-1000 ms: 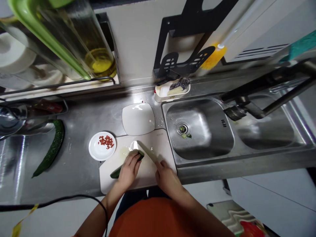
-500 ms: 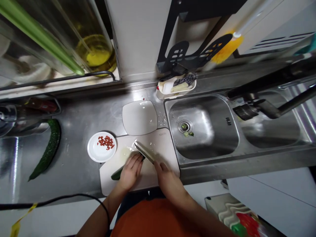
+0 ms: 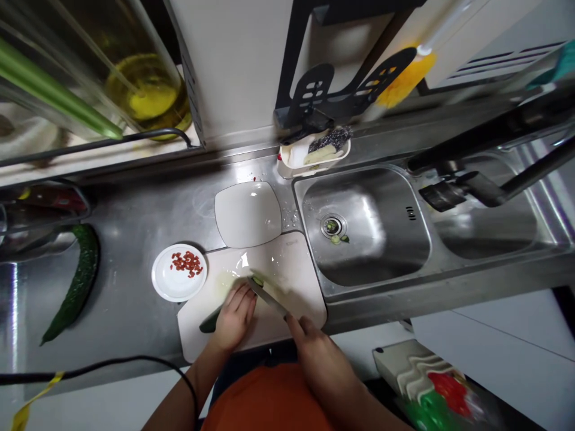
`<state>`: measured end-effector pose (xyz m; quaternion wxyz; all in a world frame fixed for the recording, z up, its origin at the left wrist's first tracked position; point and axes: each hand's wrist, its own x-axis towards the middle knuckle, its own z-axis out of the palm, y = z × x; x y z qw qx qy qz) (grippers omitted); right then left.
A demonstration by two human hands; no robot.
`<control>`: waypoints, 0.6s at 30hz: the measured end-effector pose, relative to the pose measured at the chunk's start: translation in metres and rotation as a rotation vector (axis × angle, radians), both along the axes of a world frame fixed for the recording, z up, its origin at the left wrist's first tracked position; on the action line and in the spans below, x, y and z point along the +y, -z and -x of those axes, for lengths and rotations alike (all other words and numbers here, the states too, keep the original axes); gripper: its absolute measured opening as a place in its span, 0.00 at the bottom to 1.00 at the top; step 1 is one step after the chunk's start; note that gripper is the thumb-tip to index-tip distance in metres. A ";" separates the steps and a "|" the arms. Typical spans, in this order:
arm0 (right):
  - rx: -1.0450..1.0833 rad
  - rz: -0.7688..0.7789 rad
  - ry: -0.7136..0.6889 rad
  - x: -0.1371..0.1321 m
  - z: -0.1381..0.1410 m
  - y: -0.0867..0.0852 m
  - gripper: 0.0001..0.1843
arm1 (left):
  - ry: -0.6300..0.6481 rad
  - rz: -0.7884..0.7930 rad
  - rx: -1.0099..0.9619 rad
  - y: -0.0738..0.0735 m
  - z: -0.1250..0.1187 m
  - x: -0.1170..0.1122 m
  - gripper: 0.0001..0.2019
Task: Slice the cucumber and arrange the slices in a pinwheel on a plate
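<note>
My left hand (image 3: 234, 317) is closed over a piece of cucumber (image 3: 210, 322) on the white cutting board (image 3: 294, 287). The cucumber's dark green end sticks out to the left of the hand; its middle is hidden under the fingers. In my right hand (image 3: 309, 341) is the handle of a knife (image 3: 269, 297), its blade slanting up and left to just beside the left fingertips. A small green cucumber slice (image 3: 257, 280) lies at the blade's tip. Behind the board, a white square plate (image 3: 248, 214) holds nothing. At its left stands a small white dish (image 3: 167, 280) with red berries (image 3: 186, 263).
A whole cucumber (image 3: 77, 281) lies on the steel counter at the left. To the right is a sink (image 3: 368, 251) with green scraps (image 3: 340, 239) at its drain, under a black faucet (image 3: 467, 188). A sponge holder (image 3: 314, 164) stands behind. A black cable (image 3: 112, 361) crosses the front left.
The knife has come down past the cucumber's end, and a slice now shows at the blade's tip. My left hand stays on the cucumber. The whole view has shifted slightly.
</note>
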<state>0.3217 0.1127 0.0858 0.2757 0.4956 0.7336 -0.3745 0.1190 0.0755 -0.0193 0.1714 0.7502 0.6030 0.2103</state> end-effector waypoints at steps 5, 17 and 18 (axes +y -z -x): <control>-0.009 0.001 -0.015 0.001 -0.001 -0.001 0.33 | -0.007 0.001 0.000 -0.001 -0.001 0.000 0.13; -0.017 0.037 -0.049 0.012 -0.001 -0.004 0.33 | 0.005 0.014 0.022 0.000 0.000 0.000 0.14; -0.016 0.035 -0.047 0.012 0.000 -0.004 0.32 | 0.002 0.015 0.020 0.000 0.000 0.000 0.15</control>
